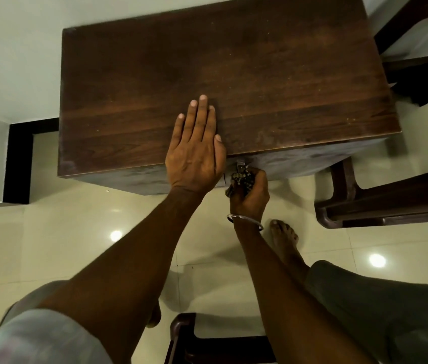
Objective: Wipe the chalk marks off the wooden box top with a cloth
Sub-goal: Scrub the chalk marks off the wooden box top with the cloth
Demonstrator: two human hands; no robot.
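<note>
The dark wooden box [260, 74] stands on the tiled floor, its top showing only faint pale smudges and specks toward the right. My left hand [197, 151] lies flat, fingers together, on the top at its front edge. Just below that edge my right hand [249, 195] is closed around a small dark mottled bundle [241, 179], pressed against the metal hasp [240, 164] on the box's front face. I cannot tell whether the bundle is a cloth or keys. A metal bangle sits on my right wrist.
A brown plastic chair [381, 206] stands right of the box, and another dark chair [423, 67] behind it. A brown stool [189, 337] is under me. A wall with black skirting [15, 158] is at the left. My bare foot [283, 237] rests near the box.
</note>
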